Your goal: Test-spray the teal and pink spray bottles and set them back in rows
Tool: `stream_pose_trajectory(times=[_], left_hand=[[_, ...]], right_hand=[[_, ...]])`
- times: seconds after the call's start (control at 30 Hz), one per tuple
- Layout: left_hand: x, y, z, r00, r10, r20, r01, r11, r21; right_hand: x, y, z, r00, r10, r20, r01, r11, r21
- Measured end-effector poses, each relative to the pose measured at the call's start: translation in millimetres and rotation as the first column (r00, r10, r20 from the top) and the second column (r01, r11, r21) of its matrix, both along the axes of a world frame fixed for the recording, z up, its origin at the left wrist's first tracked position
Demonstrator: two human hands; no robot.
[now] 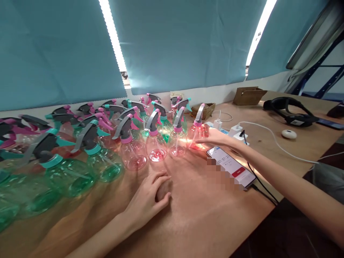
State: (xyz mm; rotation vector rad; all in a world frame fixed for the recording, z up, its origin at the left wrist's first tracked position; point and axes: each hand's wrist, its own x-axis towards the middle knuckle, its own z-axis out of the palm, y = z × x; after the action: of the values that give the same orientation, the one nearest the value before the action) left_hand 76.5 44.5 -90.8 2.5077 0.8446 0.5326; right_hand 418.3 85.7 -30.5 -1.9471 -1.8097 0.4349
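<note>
Maybe the pink bottle [196, 134] at the right end of the front row could tip over, because its tall spray top looks heavy. It stands on the surface [193, 211], near the next pink bottle [177, 146], so a clumsy push to the left could knock that one too. The right hand [215, 137] is at its right side, but some fingers hide behind it, so one cannot tell how tight the grip is. The two hands are well apart. The left hand [149, 191] rests in front of the row, fingers bent, thumb apart, with nothing seen in it. The right arm also crosses over a black cord [255, 173]; if it dips, it could snag the cord or bump the phone [229, 164].
</note>
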Motion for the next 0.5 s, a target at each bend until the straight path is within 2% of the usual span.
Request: stream_pose_trajectory(times=[0.3,0.4,0.5], left_hand=[[-11,-3,3.5,0.999,0.007,-0.032,-0.005,0.997,0.080],[-23,-9,7.4,0.999,0.033,-0.036,-0.030,0.995,0.092],[-41,-14,13.4,0.997,0.073,-0.038,-0.069,0.994,0.090]], right_hand=[[-2,-4,8.9,0.999,0.039,0.032,-0.040,0.999,0.018],[-10,-21,10.9,0.997,0.025,0.068,-0.030,0.997,0.074],[-30,-53,6.3,0.987,-0.114,0.117,0.088,0.975,0.203]])
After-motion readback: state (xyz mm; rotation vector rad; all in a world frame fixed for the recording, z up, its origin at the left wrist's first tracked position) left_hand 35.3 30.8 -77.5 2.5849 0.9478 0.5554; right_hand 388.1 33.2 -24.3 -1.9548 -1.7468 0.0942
